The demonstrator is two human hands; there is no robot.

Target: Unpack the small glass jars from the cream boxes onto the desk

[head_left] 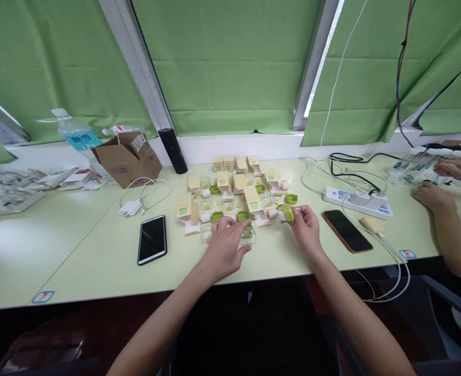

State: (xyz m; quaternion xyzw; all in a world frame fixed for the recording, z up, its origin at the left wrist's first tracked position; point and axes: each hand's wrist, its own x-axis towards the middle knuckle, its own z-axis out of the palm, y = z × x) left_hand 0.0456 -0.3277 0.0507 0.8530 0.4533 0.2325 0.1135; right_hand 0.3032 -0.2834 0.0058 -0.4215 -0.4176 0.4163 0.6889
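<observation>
Between thumb and fingers my right hand (306,230) grips a small green plastic case (287,212), just right of a cluster of small packages. My left hand (226,248) hovers over the near edge of the cluster, fingers spread and curved above a clear plastic tray (248,235); it seems to hold nothing. Around them lie small cream cardboard boxes (252,200) with open flaps, green plastic cases (217,216), white rolls (205,217) and clear trays (229,204). My left hand hides part of the nearest row.
A white-framed phone (152,240) and a charger with cable (130,208) lie left. Further back stand an open cardboard box (128,159), a water bottle (79,136) and a black cylinder (173,151). Right are another phone (347,231), a power strip (357,202) and a co-worker's hands (436,196).
</observation>
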